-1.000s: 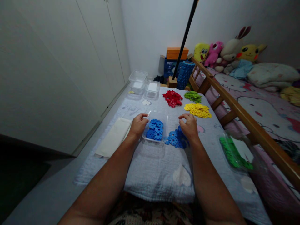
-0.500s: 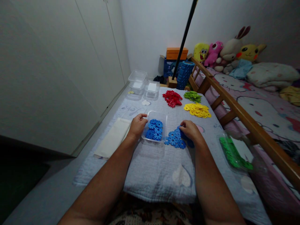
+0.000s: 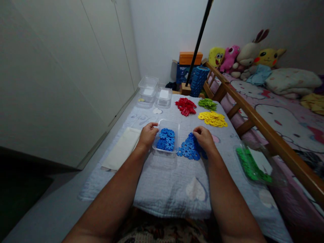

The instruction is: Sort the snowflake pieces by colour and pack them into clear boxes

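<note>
Our left hand (image 3: 147, 135) closes its fingers on the left rim of one clear tray (image 3: 170, 122), which holds a layer of blue pieces (image 3: 165, 140). Just right of that grip, our right hand (image 3: 204, 138) curls down onto one loose blue pile (image 3: 186, 151); we cannot tell whether it pinches any piece. Beyond the right hand lie three more heaps: one red pile (image 3: 186, 106), one yellow pile (image 3: 212, 118) and one light green pile (image 3: 207, 104). Beyond the left hand stand two clear tubs (image 3: 148, 88).
</note>
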Demonstrator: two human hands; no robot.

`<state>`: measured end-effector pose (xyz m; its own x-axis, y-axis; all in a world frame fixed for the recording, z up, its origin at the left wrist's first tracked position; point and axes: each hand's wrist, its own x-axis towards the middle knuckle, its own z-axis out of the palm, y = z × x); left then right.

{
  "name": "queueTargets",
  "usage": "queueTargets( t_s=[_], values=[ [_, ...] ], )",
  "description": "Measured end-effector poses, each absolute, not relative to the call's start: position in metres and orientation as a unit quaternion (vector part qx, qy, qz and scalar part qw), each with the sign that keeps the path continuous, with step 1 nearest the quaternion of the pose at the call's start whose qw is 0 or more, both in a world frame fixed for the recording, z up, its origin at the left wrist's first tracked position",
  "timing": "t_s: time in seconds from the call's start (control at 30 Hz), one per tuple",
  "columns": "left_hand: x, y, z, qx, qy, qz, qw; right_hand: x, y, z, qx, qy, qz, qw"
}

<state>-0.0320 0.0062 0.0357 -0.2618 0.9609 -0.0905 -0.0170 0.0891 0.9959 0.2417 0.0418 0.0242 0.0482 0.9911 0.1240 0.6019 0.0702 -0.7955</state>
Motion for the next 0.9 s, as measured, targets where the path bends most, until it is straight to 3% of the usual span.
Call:
queueTargets(
  t_s=[0.27,0.53,0.7,0.9],
  values=[
    [-0.031,0.005,0.037,0.401,0.583,0.542,0.454,0.238,0.039,0.03,-0.62,-0.606,0.237,0.438],
    [-0.032,0.006,0.036,0.408,0.59,0.535,0.446,0.212,0.029,0.042,-0.517,-0.572,0.319,0.551],
    [-0.032,0.006,0.035,0.413,0.589,0.534,0.445,0.182,0.011,0.05,-0.468,-0.637,0.304,0.532],
    [-0.033,0.006,0.035,0.422,0.592,0.532,0.434,0.158,-0.004,0.054,-0.455,-0.744,0.241,0.426]
  ],
)
